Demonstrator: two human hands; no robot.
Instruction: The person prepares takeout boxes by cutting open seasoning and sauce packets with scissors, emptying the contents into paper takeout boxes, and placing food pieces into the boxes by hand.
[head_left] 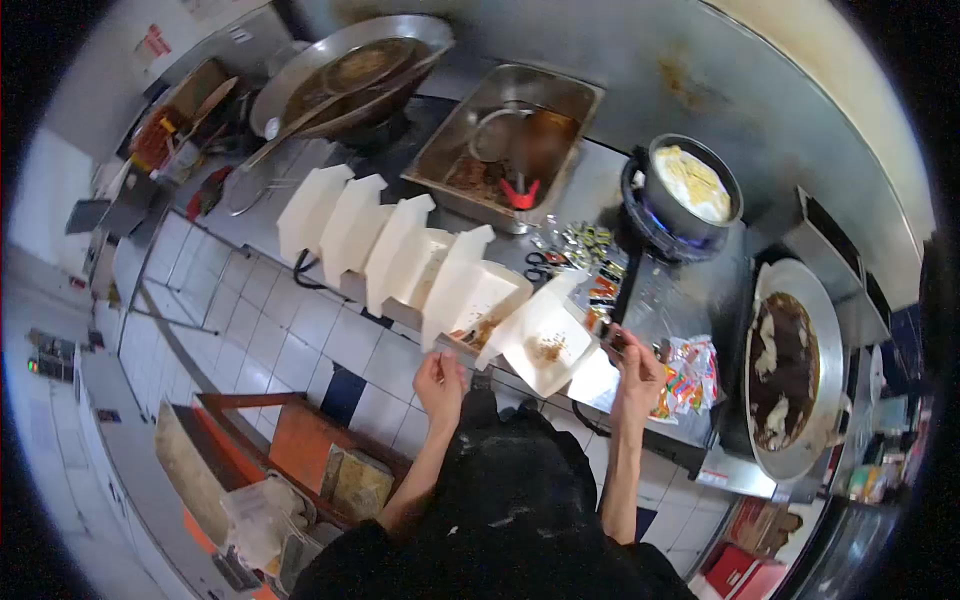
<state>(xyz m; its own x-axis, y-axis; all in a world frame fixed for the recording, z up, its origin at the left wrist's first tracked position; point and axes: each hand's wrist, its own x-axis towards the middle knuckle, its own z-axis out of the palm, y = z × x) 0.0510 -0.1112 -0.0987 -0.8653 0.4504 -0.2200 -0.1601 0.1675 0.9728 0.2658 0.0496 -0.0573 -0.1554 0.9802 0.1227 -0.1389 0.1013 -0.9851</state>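
Observation:
Several open white takeaway boxes stand in a row along the counter's front edge. The nearest box [545, 345] has brown crumbs or seasoning on its bottom, and the box beside it [490, 300] holds some brown food. My right hand [637, 372] is at the right of the nearest box, its fingers pinched on a small dark packet [610, 338]. Below the front edge of the boxes is my left hand [440, 383], its fingers curled together; whatever they hold, if anything, is too small to name. Small sachets [588, 240] and black scissors [545, 265] lie behind the boxes.
A pot [692, 185] sits over a lit burner at the back right. Woks of dark oil stand at far right [790, 370] and back left [350, 75]. A metal tray [440, 150] with red-handled tongs [520, 194] is behind the boxes. Colourful packets [688, 375] lie right.

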